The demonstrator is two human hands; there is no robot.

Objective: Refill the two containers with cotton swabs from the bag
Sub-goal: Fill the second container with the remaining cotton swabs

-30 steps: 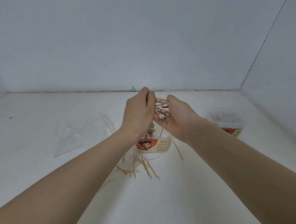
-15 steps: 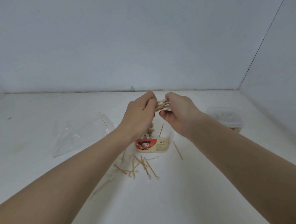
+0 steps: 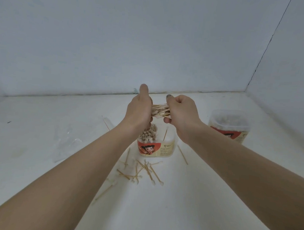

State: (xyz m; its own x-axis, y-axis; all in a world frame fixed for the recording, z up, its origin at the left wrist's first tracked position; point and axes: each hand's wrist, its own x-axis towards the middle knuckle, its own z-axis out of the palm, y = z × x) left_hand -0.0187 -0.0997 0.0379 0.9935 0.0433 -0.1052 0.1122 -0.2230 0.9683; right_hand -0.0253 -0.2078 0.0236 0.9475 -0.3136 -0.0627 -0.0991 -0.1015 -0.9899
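Note:
A bundle of wooden cotton swabs (image 3: 160, 110) lies sideways between my two hands, raised above the table. My left hand (image 3: 139, 110) grips one end, thumb pointing up. My right hand (image 3: 180, 112) curls its fingers round the other end. Right below stands an open clear container (image 3: 155, 147) with a red cartoon label, partly filled with upright swabs. A second container (image 3: 229, 125), lidded and full of swabs, stands at the right. The clear plastic bag (image 3: 76, 137) lies flat and crumpled on the left.
Several loose swabs (image 3: 143, 172) are scattered on the white table in front of the open container, one more at its right (image 3: 182, 154). White walls close off the back and the right side.
Both hands have risen a little with the bundle. The swabs, loose and splayed a second ago, are now gathered into a tighter sideways bundle between the hands.

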